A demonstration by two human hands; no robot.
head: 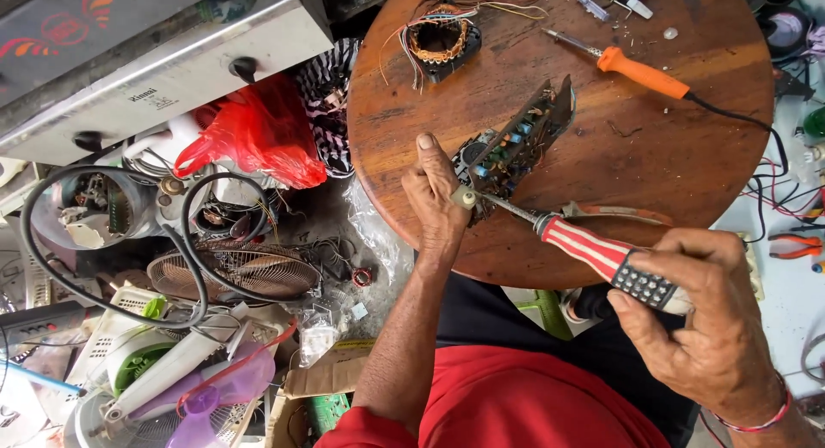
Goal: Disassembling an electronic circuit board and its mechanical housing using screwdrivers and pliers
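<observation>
- The left hand [436, 194] grips the near end of a circuit board [513, 144], thumb up along its edge and fingers closed round it, holding it tilted on edge on the round wooden table [653, 156].
- The right hand [703, 319] is closed round the red-and-white striped handle of a screwdriver [593, 250]; its shaft runs up and left, and the tip meets the board just beside the left thumb.
- The board stands near the table's front left edge, its components facing the person.
- An orange-handled soldering iron [636, 70] lies on the table beyond the board, well apart from it, its black cord trailing off to the right.
- A copper-wound motor stator [440, 39] with loose coloured wires sits at the table's far left.
- On the floor to the left lie a red plastic bag [258, 134], a fan grille [236, 272] and purple fan blades [228, 388].
</observation>
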